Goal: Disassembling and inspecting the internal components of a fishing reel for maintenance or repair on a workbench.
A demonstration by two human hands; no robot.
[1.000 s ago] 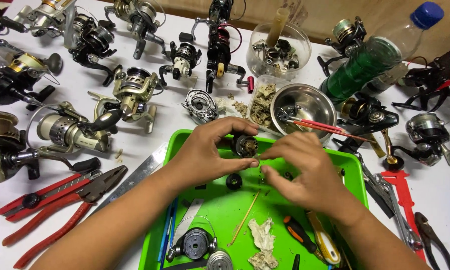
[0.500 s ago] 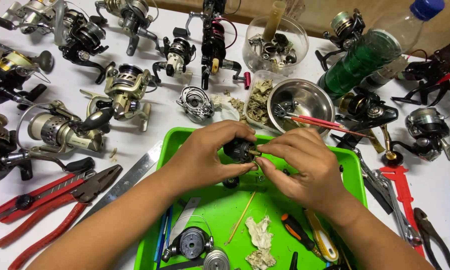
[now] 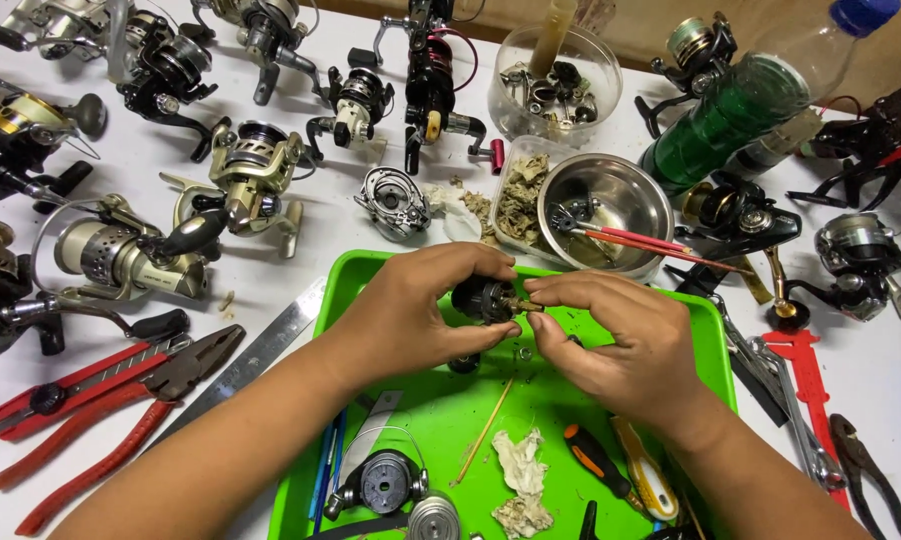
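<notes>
Two hands are working over one bright green plastic tray (image 3: 705,330): the left hand (image 3: 420,310) is gripping a small black round reel part (image 3: 482,297), greasy; the right hand (image 3: 620,335) fingertips are pinching its brass stub.

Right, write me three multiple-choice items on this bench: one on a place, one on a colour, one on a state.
1. Where is the steel bowl?
A. on the white table beyond the tray
B. inside the tray
C. under the ruler

2. What colour is the tray?
A. blue
B. green
C. grey

3. What is happening with the small black reel part?
A. it lies loose on the table
B. it sits in the bowl
C. both hands hold it above the tray

Key:
1 A, the bowl stands past the tray's far rim.
2 B, its rim and floor are bright green.
3 C, the left hand cups it and the right hand pinches at its side.
</notes>
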